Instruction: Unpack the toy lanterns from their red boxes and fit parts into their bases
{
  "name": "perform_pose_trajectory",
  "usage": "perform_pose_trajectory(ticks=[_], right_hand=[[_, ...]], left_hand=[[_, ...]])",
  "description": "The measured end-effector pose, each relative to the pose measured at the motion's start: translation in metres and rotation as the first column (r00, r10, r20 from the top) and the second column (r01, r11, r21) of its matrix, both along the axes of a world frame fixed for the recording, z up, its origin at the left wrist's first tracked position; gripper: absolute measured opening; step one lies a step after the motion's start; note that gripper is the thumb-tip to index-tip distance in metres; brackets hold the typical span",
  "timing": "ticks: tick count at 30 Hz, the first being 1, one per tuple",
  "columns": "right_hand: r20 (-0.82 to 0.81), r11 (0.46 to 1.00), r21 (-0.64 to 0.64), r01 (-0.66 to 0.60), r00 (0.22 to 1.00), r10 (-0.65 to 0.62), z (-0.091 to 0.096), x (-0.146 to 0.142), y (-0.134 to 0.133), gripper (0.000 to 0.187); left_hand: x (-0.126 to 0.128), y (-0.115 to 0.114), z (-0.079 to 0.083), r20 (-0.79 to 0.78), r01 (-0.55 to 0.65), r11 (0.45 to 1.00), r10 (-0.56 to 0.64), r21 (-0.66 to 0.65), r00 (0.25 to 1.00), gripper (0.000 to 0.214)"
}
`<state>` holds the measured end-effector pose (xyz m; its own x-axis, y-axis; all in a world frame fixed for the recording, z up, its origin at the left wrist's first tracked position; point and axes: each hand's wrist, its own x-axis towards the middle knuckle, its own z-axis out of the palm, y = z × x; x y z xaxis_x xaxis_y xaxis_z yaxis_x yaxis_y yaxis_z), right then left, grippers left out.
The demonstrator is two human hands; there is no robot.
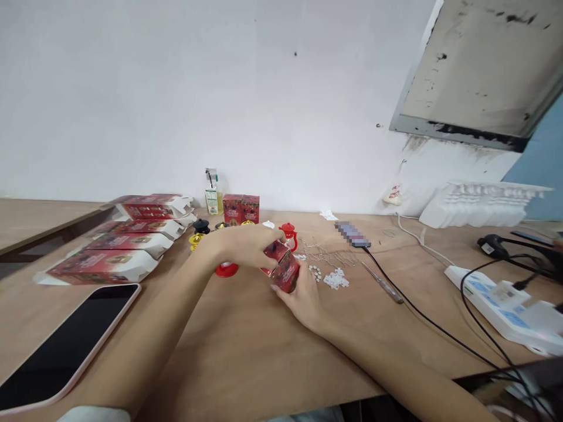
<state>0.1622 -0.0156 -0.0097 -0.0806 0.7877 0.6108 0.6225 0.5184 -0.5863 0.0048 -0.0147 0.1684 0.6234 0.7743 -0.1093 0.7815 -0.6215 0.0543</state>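
A small red printed box [287, 273] is tilted in front of me above the table, with two of its printed faces or halves in sight. My right hand [307, 300] grips it from the right, thumb below and fingers behind. From the upper left, my left hand [248, 247] closes its fingers over the box's other side; some fingertips are hidden. Just behind stands a red lantern-shaped piece [289, 234] with a handle. Under my left wrist shows a red round base [226, 269]; a black piece [201, 226] and a yellow piece [196, 240] stand left of it.
Flattened red cartons [123, 241] lie at the left, near a phone [65, 346]. Two red boxes [241, 208] and a bottle [213, 193] stand by the wall. White bits [336, 279], thin wires [323, 252], a tweezers-like tool [385, 284] and a power strip [505, 305] lie rightward.
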Motion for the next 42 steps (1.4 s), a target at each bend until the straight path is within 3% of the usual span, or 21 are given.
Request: perform_pose_trajectory(ticks=[4, 8, 14, 22, 31, 37, 39, 42], right_hand=[[0.018, 0.99, 0.137, 0.03, 0.999, -0.032, -0.001, 0.004, 0.003, 0.056], [0.015, 0.982, 0.179, 0.065, 0.998, -0.068, -0.002, 0.006, 0.005, 0.058], [0.027, 0.991, 0.126, 0.034, 0.999, -0.038, -0.002, 0.004, 0.006, 0.052], [-0.09, 0.999, 0.017, 0.03, 0.995, -0.028, 0.006, 0.0, 0.003, 0.05], [-0.16, 0.999, 0.032, 0.042, 0.986, -0.036, 0.004, 0.0, 0.004, 0.052], [-0.231, 0.998, -0.01, 0.068, 0.97, -0.068, 0.003, 0.003, 0.009, 0.052], [-0.256, 0.996, -0.066, 0.064, 0.963, -0.079, 0.004, 0.003, 0.009, 0.053], [-0.268, 0.991, -0.104, 0.089, 0.957, -0.114, 0.007, 0.002, 0.008, 0.052]], left_hand=[[0.001, -0.003, 0.002, 0.023, -0.014, 0.999, 0.015, -0.032, 1.0, 0.033], [0.006, -0.005, -0.003, 0.061, -0.027, 0.999, 0.025, 0.04, 0.998, 0.035], [0.015, -0.005, -0.009, -0.028, -0.068, 0.993, 0.071, 0.1, 0.997, 0.026], [0.01, -0.009, -0.004, 0.028, -0.083, 0.984, 0.08, 0.155, 0.996, 0.029], [0.014, -0.015, -0.003, 0.058, -0.11, 0.975, 0.101, 0.192, 0.993, 0.036], [0.032, -0.011, -0.012, 0.073, -0.175, 0.898, 0.159, 0.403, 0.984, 0.045], [0.035, -0.009, -0.015, 0.061, -0.151, 0.88, 0.138, 0.45, 0.989, 0.046], [0.034, -0.008, -0.015, 0.019, -0.058, 0.895, 0.055, 0.443, 0.998, 0.05]])
